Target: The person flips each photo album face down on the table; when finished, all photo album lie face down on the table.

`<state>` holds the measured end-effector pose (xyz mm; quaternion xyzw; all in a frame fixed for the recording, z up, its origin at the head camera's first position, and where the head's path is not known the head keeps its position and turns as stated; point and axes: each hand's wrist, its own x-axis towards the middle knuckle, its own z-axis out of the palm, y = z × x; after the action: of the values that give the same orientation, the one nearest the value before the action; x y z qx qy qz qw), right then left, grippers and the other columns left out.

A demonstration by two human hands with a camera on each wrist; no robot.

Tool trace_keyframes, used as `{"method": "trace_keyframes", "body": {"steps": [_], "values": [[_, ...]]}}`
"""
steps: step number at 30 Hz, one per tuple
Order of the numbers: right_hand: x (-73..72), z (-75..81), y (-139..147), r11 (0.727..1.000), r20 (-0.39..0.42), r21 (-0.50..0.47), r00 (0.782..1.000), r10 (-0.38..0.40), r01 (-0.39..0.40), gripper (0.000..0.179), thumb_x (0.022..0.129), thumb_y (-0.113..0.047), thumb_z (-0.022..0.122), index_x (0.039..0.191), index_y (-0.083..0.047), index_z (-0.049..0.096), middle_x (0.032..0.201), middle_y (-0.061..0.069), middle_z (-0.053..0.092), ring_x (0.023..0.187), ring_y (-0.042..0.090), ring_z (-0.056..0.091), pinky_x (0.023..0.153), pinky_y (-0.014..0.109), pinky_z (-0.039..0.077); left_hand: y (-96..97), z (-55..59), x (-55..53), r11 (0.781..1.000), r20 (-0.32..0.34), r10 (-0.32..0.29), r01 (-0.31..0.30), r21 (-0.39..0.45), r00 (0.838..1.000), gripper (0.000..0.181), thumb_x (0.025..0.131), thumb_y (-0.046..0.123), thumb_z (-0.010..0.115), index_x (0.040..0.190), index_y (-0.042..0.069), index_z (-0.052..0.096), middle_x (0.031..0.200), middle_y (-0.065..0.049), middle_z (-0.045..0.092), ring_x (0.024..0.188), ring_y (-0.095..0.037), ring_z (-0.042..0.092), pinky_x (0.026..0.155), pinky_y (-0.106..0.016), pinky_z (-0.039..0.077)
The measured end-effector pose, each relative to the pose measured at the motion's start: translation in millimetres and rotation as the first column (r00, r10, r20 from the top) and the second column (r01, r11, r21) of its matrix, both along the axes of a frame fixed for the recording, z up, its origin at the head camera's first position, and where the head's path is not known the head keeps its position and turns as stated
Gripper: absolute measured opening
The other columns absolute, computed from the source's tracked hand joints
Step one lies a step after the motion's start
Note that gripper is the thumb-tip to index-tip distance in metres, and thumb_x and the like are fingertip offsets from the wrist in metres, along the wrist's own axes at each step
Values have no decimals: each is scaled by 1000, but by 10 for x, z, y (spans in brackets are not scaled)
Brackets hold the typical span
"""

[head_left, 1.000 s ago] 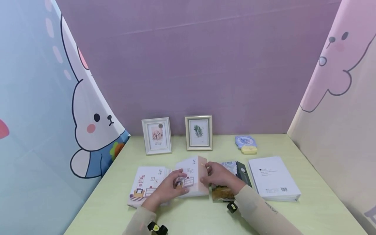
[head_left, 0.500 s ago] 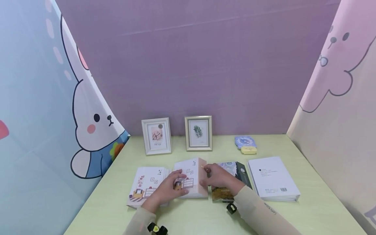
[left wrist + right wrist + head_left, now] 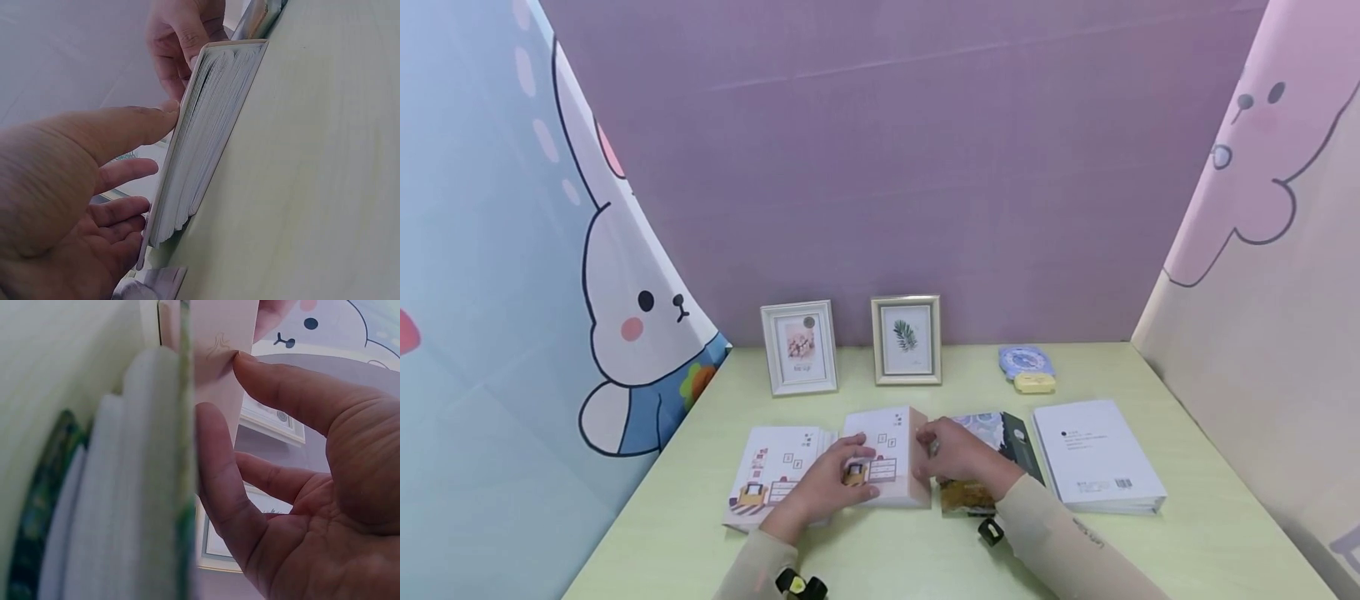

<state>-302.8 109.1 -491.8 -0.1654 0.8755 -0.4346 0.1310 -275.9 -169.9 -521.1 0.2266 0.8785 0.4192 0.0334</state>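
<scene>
left hand (image 3: pixel 835 477): fingers spread, thumb and fingertips on the illustrated book (image 3: pixel 876 422), nothing gripped. right hand (image 3: pixel 962 452): fingers bent at the spine (image 3: pixel 917 416); whether pinching, cannot be told. book lies on the table (image 3: pixel 895 554) between matching (image 3: pixel 781 467) and dark-covered (image 3: pixel 1019 437) books. judged middling weight, covers stiff, smooth, pages loose; hold by spine and fore-edge together. beyond: upright gold-edged picture frame (image 3: pixel 907 340).

Left hand (image 3: pixel 829 482) with fingers parted, right hand (image 3: pixel 961 454) with fingers bent
</scene>
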Motion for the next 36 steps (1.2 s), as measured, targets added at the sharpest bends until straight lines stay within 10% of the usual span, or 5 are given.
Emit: {"method": "trace_keyframes", "body": {"steps": [36], "values": [[8,26,-27,998,-83,54,996,21,-17,62,79,-16,90,134,-2,64,126,14,63,98,24,64,78,37,62,-8,-43,-14,999,37,25,-26,30,999,80,83,33,89,151,11,52,165,-13,39,151,-41,35,124,-60,24]]}}
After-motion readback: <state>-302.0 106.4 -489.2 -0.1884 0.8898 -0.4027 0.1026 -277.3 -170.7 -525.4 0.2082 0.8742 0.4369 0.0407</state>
